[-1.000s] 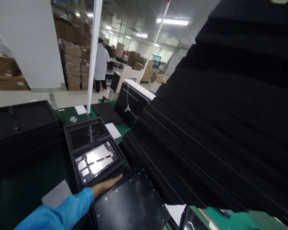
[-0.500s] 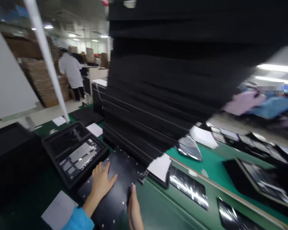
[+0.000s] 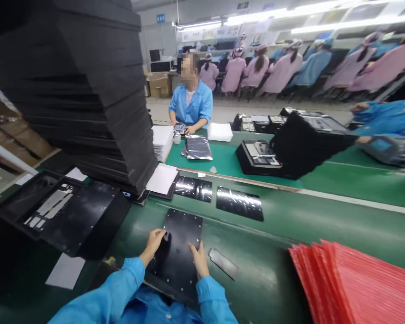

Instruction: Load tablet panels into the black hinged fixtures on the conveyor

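A flat black rectangular panel (image 3: pixel 178 252) with small light dots along its edges lies in front of me, close to my body. My left hand (image 3: pixel 153 243) grips its left edge, thumb on top. On the opposite edge, my right hand (image 3: pixel 199 259) holds the panel with the fingers partly hidden beneath. To the right of that hand lies a small dark strip (image 3: pixel 223 263) on the green table (image 3: pixel 256 270). A similar black panel (image 3: pixel 83 220) rests at the left, beside an open black tray (image 3: pixel 11 207) with grey metal parts.
A tall black stack (image 3: pixel 118 112) rises at the left. Red plastic bags (image 3: pixel 367 279) are at the right. Beyond lie two glossy black sheets (image 3: pixel 239 202), white paper (image 3: pixel 162 178) and a silver bag (image 3: pixel 198 147). A co-worker (image 3: pixel 191 105) in blue sits opposite; another reaches in from the right.
My view has swung right. Both hands have moved away from beside the open tray to the table in front of me, where they hold a black panel between them.
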{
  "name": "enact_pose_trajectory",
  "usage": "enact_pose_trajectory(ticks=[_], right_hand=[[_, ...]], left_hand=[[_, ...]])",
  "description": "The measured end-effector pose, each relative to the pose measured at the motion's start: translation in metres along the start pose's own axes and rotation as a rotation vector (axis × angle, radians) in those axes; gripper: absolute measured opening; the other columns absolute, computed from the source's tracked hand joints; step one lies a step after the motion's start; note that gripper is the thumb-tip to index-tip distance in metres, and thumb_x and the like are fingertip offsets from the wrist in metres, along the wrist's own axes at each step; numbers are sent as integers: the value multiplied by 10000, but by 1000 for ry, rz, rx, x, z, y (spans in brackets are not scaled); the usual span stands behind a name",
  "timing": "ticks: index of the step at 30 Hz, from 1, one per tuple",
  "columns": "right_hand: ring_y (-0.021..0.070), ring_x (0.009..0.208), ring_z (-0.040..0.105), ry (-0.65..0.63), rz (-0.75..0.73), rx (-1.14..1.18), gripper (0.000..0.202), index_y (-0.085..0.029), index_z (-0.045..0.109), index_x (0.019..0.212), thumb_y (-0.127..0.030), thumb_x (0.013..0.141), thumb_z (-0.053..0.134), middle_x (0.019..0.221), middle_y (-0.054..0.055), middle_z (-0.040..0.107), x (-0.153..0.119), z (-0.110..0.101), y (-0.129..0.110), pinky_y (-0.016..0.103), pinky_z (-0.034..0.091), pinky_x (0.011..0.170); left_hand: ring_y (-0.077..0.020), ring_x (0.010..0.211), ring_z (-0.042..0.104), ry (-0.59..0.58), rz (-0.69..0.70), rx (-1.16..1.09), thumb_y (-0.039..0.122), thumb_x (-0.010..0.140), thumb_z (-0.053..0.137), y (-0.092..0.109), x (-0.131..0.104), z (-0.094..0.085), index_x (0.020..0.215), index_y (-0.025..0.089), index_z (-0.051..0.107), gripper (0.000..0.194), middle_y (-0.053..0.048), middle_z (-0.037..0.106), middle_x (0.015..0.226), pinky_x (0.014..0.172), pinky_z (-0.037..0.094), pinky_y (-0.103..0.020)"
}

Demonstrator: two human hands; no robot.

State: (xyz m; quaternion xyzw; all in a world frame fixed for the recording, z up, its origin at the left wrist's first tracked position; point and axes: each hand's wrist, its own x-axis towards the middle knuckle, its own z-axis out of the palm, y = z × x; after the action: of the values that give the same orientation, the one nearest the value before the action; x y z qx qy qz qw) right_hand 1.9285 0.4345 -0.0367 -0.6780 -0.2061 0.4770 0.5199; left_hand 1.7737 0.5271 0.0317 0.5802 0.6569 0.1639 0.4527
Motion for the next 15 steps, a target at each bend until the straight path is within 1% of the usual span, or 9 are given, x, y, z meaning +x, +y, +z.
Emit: enact_pose_trajectory(ticks=[2,3,4,6,8,9,10,12,15], right_hand=[[301,1182,518,-57,10,-84,735,-143,553,1228,-626,674,547,1209,131,608,8,-26,8,402,414,979],[307,1205,497,-62,-10,-166,733,-128,548,1237,-615,690,531,1248,152,580,10,-42,13,417,393,999],[322,1244,456,-42,-51,-291,738,-116,534,1256,-599,698,531,1298,171,538,11,-59,19,447,360,1024],[359,1320,341,18,-179,-626,717,-122,504,1296,-532,711,569,1391,181,439,11,-96,30,516,277,1060],[370,1332,308,10,-320,-943,616,-151,516,1292,-434,749,585,1416,171,408,10,-125,38,539,257,1057],[356,1308,349,-41,-381,-1051,547,-158,532,1277,-385,780,566,1392,170,438,10,-133,39,517,286,1046],[331,1265,411,-111,-432,-1125,485,-161,543,1264,-336,812,534,1348,169,483,11,-136,37,476,326,1028],[284,1151,517,-243,-478,-1225,437,-149,542,1261,-253,840,487,1246,170,555,12,-129,29,392,397,971],[255,1043,582,-387,-465,-1342,461,-109,518,1275,-168,820,473,1198,176,574,15,-104,11,328,443,908]], left_hand=[[-290,990,625,-15,-12,71,489,717,542,4,-2,18,865,101,674,436,-164,688,951,916,451,-373],[-301,1097,576,-17,-1,116,453,704,573,5,-7,26,937,97,673,437,-183,661,1069,985,403,-381],[-310,1221,485,-34,20,190,418,695,596,5,-14,34,1041,99,656,475,-194,592,1221,1055,329,-393],[-318,1399,204,-143,58,419,404,698,608,5,-31,53,1288,135,524,654,-173,323,1478,1131,162,-458],[-351,1417,-46,-315,73,674,479,679,623,5,-47,74,1449,156,292,898,-165,41,1548,1112,36,-571],[-377,1394,-126,-388,68,767,533,651,637,5,-52,84,1480,146,181,1022,-183,-53,1538,1084,-5,-620],[-403,1367,-184,-431,58,820,576,610,658,4,-56,93,1488,128,96,1134,-207,-117,1520,1056,-42,-653],[-432,1325,-244,-460,52,877,627,558,677,3,-57,104,1480,103,-2,1259,-240,-177,1491,1019,-97,-680],[-441,1307,-263,-462,51,894,647,558,674,-2,-50,107,1474,101,-29,1277,-249,-184,1483,1001,-127,-687]])
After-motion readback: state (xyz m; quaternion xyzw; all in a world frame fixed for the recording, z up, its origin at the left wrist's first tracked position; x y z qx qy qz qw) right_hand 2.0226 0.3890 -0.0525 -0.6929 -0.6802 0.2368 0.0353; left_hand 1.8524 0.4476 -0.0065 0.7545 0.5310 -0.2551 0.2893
